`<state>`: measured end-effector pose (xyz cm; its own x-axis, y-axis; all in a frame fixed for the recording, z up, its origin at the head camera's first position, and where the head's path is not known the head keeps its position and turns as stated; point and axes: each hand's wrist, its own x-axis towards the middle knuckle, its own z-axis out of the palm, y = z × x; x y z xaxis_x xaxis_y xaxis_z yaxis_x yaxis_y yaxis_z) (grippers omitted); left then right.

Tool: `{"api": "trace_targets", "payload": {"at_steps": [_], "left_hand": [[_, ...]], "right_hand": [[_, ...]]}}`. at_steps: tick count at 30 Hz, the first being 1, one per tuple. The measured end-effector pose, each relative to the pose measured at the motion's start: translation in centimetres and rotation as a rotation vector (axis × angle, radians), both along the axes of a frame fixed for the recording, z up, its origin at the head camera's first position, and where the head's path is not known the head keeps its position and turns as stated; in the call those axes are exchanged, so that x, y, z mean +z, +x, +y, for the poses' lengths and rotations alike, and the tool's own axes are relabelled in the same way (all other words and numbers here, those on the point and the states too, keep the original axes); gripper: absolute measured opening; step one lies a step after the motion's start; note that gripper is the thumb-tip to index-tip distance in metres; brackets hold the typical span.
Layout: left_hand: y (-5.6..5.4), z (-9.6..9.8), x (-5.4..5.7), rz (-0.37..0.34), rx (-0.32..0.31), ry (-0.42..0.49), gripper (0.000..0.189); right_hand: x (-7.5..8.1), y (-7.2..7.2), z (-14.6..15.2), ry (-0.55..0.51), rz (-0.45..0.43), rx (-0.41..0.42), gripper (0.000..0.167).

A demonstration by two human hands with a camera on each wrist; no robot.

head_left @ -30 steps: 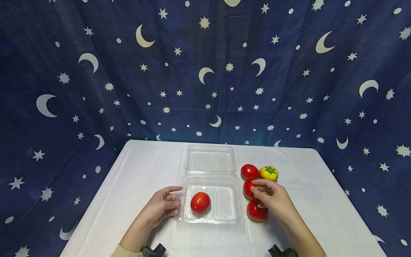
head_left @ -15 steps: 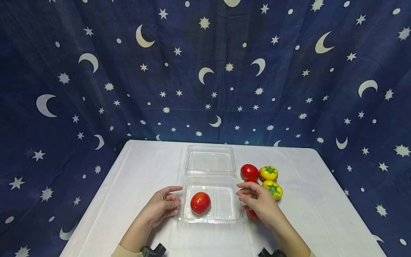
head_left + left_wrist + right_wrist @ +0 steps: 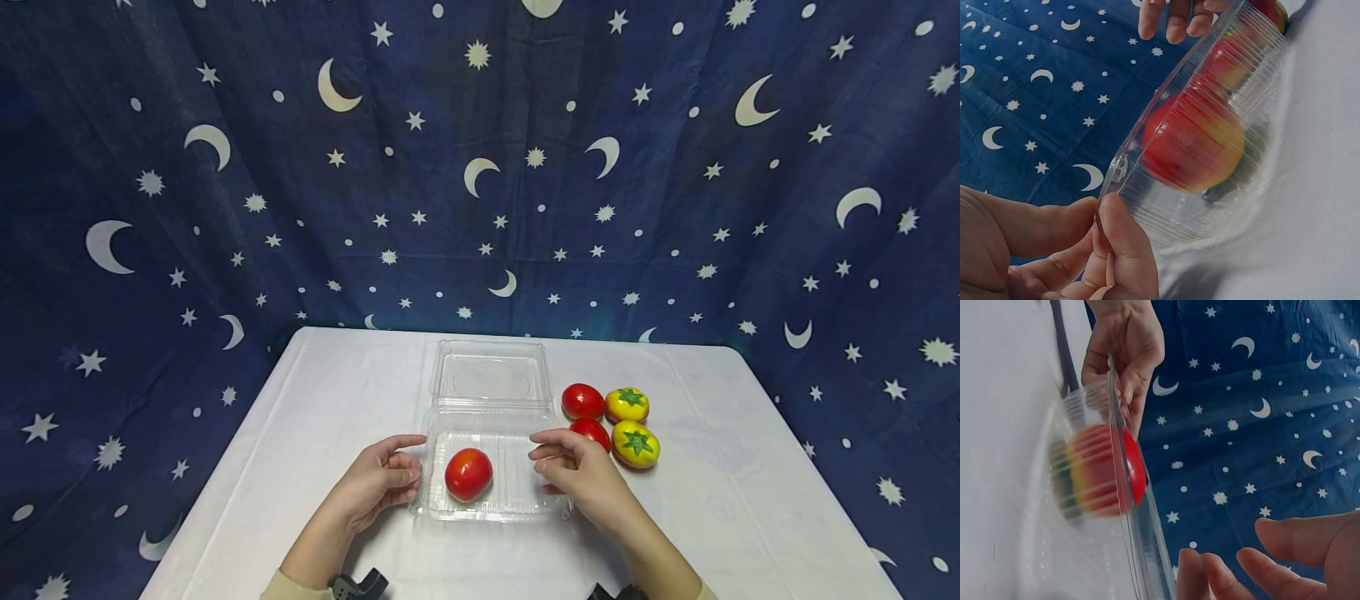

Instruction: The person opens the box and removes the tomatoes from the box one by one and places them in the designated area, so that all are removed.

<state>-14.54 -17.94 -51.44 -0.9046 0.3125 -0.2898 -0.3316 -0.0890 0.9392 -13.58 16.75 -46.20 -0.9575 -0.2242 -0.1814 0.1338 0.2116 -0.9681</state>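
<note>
A clear plastic clamshell container [image 3: 517,505] lies on the table with its lid [image 3: 491,375] folded back. One glossy red tomato [image 3: 468,475] sits in the left part of its base. My left hand [image 3: 382,479] pinches the container's left rim between thumb and finger, which the left wrist view shows plainly. Over the container's right rim is my right hand [image 3: 581,475], its fingers spread slightly apart. In the right wrist view nothing lies between the right thumb and fingertips [image 3: 1192,569]. Whatever lies under the right hand is hidden in the head view.
Right of the container lie two red tomatoes [image 3: 582,402] and two yellow-topped ones [image 3: 636,444] with green leaf tops. A white cloth covers the table [image 3: 720,467]. A dark blue curtain [image 3: 420,200] with moons and stars hangs behind.
My right hand has moved left from over the tomatoes to the container's right rim. This uncovers the near yellow-topped tomato and hides the nearest red one. My left hand has stayed in place.
</note>
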Motion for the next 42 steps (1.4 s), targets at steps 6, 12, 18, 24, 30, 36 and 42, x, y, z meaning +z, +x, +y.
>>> {"api": "trace_targets", "payload": {"at_steps": [6, 12, 18, 24, 30, 36, 42], "left_hand": [[0.0, 0.0, 0.1, -0.005, 0.007, -0.008, 0.069], [0.1, 0.1, 0.1, -0.008, 0.009, -0.019, 0.069], [0.1, 0.1, 0.0, -0.012, 0.01, -0.018, 0.069], [0.1, 0.1, -0.1, -0.012, 0.012, -0.019, 0.069], [0.2, 0.1, 0.0, -0.013, 0.017, -0.021, 0.07], [0.2, 0.0, 0.3, -0.004, 0.008, 0.0, 0.07], [0.2, 0.1, 0.4, -0.002, 0.002, 0.001, 0.07]], "right_hand": [[-0.2, 0.0, -1.0, 0.01, -0.007, 0.017, 0.046], [-0.6, 0.1, -1.9, 0.019, -0.004, 0.044, 0.043], [-0.9, 0.1, -2.6, 0.009, 0.007, 0.065, 0.045], [-1.1, 0.4, -3.5, 0.009, 0.02, 0.093, 0.043], [-1.4, 0.3, -4.3, 0.036, 0.014, 0.103, 0.043], [-1.7, 0.1, -4.8, 0.031, 0.034, 0.107, 0.044], [-2.1, -0.1, -5.3, 0.012, 0.056, 0.124, 0.044]]}}
